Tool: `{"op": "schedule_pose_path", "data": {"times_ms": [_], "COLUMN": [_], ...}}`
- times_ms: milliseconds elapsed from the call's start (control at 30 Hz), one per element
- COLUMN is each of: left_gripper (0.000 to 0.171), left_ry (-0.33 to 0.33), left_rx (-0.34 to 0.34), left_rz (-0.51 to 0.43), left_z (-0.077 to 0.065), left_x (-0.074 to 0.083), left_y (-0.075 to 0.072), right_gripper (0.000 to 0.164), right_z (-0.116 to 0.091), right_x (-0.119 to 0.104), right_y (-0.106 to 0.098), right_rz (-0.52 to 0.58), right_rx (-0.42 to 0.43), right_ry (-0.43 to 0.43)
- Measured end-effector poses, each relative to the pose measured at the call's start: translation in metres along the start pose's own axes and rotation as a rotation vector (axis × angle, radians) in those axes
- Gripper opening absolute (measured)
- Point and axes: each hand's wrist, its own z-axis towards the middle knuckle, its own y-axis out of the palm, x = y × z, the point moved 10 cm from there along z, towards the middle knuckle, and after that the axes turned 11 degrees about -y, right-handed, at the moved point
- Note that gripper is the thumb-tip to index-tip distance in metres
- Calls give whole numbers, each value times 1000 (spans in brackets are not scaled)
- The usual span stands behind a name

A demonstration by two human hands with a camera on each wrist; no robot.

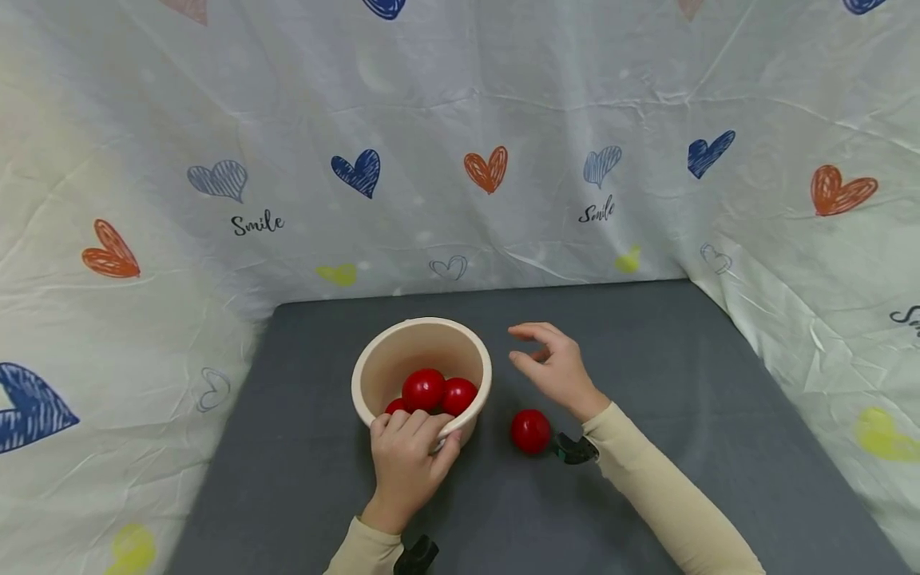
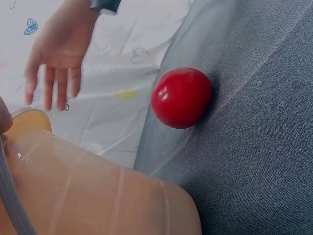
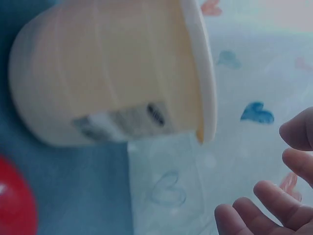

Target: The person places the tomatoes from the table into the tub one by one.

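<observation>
A cream plastic bucket (image 1: pixel 374 371) stands on the dark grey table, with several glossy red balls (image 1: pixel 424 389) inside it. My left hand (image 1: pixel 407 463) holds the near side of its rim, fingers hooked over the edge; part of the balls is hidden behind them. To the right of the bucket, my right hand (image 1: pixel 559 369) is raised with parted fingers and nothing between them. Another red ball (image 1: pixel 530 431) lies on the table below that hand, close to the right wrist. The left wrist view shows this same ball (image 2: pixel 181 98) beside the bucket's ribbed wall (image 2: pixel 98 188).
The grey table (image 1: pixel 647 367) extends on both sides of the bucket. A white sheet (image 1: pixel 417 96) printed with hearts and "Smile" hangs behind it and along the sides. A printed label (image 3: pixel 124 122) is on the bucket's outer wall. Black wrist cameras (image 1: pixel 575 449) sit at both cuffs.
</observation>
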Motion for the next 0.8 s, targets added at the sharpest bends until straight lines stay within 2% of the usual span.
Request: {"op": "schedule_pose_path", "data": {"times_ms": [267, 567, 800], "left_gripper": [21, 24, 26], "left_ry": [3, -1, 1], "left_rx": [10, 6, 9], "left_rz": [-5, -4, -2], "left_z": [2, 1, 0], "left_x": [0, -1, -1], "left_y": [-1, 0, 0], "right_gripper": [35, 35, 39], "right_z": [-36, -72, -98], "right_x": [32, 60, 75], "right_y": [-15, -23, -17], "right_rz": [-57, -114, -117], "right_rx": [-8, 15, -2], "right_ry": [109, 183, 254]}}
